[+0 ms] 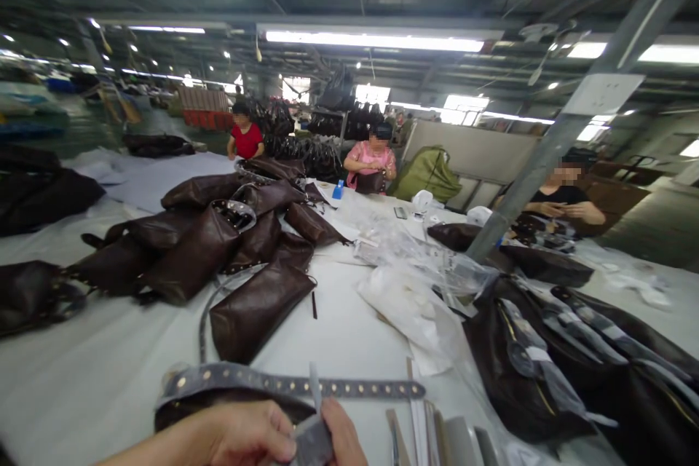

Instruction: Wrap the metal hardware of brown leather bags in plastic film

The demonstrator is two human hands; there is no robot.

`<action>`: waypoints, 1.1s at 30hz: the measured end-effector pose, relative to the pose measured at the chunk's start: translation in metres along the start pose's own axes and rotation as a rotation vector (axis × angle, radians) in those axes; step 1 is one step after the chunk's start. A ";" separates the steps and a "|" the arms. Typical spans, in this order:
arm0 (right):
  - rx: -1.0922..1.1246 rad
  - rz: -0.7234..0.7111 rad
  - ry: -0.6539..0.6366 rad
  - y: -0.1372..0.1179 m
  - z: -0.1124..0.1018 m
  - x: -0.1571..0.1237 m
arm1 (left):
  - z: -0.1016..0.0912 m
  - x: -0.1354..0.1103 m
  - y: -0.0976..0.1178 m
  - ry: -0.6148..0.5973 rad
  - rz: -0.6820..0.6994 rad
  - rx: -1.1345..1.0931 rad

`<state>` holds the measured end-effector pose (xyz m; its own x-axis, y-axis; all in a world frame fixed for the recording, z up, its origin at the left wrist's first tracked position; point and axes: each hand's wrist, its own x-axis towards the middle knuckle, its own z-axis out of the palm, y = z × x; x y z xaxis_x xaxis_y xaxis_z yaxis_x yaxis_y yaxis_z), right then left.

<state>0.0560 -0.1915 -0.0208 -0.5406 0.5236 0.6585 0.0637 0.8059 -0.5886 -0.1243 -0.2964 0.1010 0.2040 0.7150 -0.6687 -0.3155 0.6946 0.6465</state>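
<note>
At the bottom centre, my left hand pinches the left side of a small flat grey piece; what the piece is I cannot tell. My right hand grips its other side, the thumb near the upper edge. A pale translucent strip stands up beside my right thumb. Just beyond my hands lies a dark strap with a row of gold-coloured studs, across a dark brown leather bag. My forearm and hands partly cover that bag.
Brown leather bags are heaped at left, one bag nearer me. Clear plastic wrapping lies mid-table. Dark bags with zips and a slanting post stand right. Upright flat strips are beside my right hand. Several co-workers work beyond.
</note>
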 end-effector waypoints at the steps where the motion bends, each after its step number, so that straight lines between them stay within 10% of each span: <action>1: 0.010 0.005 -0.019 -0.004 -0.005 0.001 | 0.002 -0.003 0.002 -0.029 -0.001 0.000; 20: 0.388 0.647 -0.136 -0.020 -0.018 0.006 | 0.017 0.000 0.021 -0.046 -0.143 -0.008; 33: 0.190 0.378 -0.440 -0.033 -0.059 0.011 | 0.009 -0.009 0.020 -0.035 -0.150 0.038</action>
<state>0.0973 -0.1960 0.0335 -0.8079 0.5683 0.1561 0.1902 0.5020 -0.8437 -0.1237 -0.2879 0.1231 0.2786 0.6052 -0.7457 -0.2442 0.7956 0.5544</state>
